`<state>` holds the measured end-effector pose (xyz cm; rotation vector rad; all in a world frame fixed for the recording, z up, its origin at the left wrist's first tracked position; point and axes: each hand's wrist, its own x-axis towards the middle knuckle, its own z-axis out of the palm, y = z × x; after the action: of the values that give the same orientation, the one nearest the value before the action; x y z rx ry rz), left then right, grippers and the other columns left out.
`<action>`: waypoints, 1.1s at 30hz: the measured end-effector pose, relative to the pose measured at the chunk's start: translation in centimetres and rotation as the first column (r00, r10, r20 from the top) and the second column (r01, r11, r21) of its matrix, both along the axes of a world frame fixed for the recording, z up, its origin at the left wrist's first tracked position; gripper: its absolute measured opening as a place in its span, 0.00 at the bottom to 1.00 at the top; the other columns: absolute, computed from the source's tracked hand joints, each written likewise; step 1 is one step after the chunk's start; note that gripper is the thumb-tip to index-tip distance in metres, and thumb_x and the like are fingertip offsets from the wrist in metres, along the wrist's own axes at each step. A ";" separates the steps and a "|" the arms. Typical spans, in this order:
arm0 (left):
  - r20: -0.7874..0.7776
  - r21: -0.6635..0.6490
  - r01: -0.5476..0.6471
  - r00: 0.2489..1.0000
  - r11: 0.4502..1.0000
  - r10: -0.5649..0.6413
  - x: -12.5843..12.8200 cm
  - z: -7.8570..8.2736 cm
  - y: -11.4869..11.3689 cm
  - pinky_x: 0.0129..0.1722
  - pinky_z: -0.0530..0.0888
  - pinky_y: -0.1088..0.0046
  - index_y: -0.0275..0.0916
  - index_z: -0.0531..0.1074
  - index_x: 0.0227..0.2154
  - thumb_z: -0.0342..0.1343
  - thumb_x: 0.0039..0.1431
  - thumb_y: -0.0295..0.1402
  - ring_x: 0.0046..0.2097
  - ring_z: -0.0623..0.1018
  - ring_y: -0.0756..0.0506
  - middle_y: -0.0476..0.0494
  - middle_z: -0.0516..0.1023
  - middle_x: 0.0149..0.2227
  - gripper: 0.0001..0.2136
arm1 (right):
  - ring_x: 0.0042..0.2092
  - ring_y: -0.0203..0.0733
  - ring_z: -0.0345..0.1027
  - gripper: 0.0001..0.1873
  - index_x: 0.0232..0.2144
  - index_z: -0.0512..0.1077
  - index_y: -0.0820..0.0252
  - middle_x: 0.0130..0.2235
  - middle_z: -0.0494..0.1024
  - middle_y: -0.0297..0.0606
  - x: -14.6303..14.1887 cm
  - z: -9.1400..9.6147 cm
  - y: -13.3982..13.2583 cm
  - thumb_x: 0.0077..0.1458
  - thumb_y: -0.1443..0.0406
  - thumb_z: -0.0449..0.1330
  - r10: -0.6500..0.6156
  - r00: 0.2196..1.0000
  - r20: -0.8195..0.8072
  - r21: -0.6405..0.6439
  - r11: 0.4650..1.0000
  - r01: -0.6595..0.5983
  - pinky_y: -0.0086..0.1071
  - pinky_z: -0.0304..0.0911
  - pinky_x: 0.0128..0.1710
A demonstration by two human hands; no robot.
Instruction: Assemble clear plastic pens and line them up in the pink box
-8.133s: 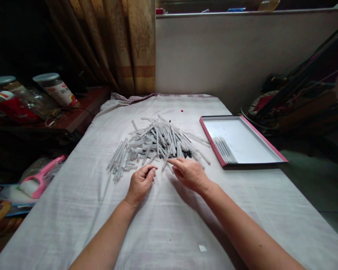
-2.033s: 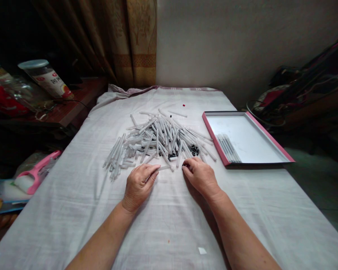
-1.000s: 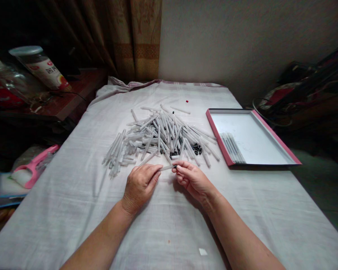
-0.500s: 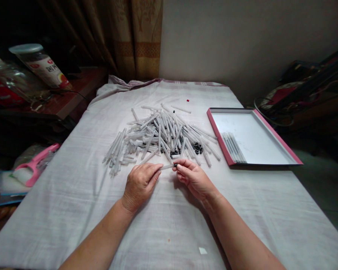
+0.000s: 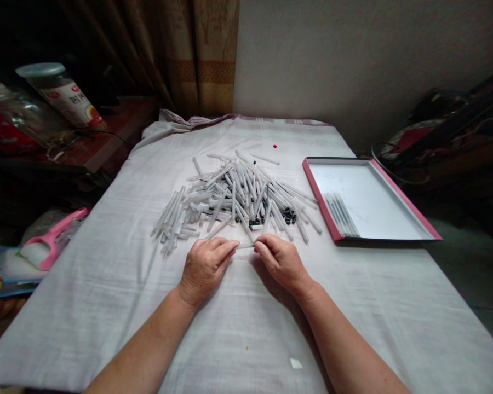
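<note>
Between my hands lies a clear pen barrel, held level just in front of the pile. My left hand is closed round its left end. The fingertips of my right hand pinch its right end and hide that tip. Just beyond is a heap of translucent pen barrels, with small black plugs clustered at its right front. Several assembled-looking pens with dark cores lie side by side in a shallow pink-edged box lid.
A pale cloth covers the table. A small red piece lies beyond the heap, and a white scrap near the front. Pink-handled scissors are off the left edge. A lidded jar stands on a brown side table.
My right fingers have closed in over the barrel's right end, and the black plug seen there before is now hidden. My left hand has hardly moved.
</note>
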<state>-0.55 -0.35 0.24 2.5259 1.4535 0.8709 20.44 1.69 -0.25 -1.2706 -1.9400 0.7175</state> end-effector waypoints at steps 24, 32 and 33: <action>0.093 -0.073 0.041 0.995 0.996 -0.034 0.3 0.0 0.1 0.38 0.72 0.68 0.41 0.74 0.46 0.52 0.66 0.32 0.39 0.79 0.45 0.44 0.81 0.38 0.10 | 0.25 0.36 0.68 0.13 0.30 0.70 0.57 0.24 0.75 0.32 0.3 0.4 -0.1 0.62 0.59 0.51 0.020 0.993 -0.115 -0.196 0.980 -0.042 0.29 0.61 0.28; 0.078 -0.095 0.033 0.997 0.995 -0.025 0.3 0.0 0.1 0.39 0.72 0.69 0.41 0.74 0.46 0.52 0.66 0.32 0.39 0.79 0.45 0.44 0.81 0.39 0.10 | 0.27 0.35 0.68 0.09 0.29 0.69 0.57 0.26 0.76 0.32 0.2 -0.1 0.1 0.60 0.61 0.53 0.018 0.993 -0.119 -0.205 0.978 -0.042 0.28 0.62 0.30; 0.074 -0.091 0.034 0.997 0.995 -0.027 0.3 0.0 0.0 0.39 0.72 0.69 0.41 0.74 0.46 0.52 0.66 0.32 0.39 0.79 0.45 0.44 0.81 0.39 0.10 | 0.26 0.35 0.68 0.12 0.27 0.69 0.57 0.24 0.75 0.32 0.2 -0.1 0.1 0.60 0.60 0.53 0.000 0.995 -0.097 -0.195 0.981 -0.019 0.28 0.61 0.30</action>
<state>-0.28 -0.31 0.20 2.4174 1.3965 0.8599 20.62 1.79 -0.36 -1.3177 -1.8342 0.9768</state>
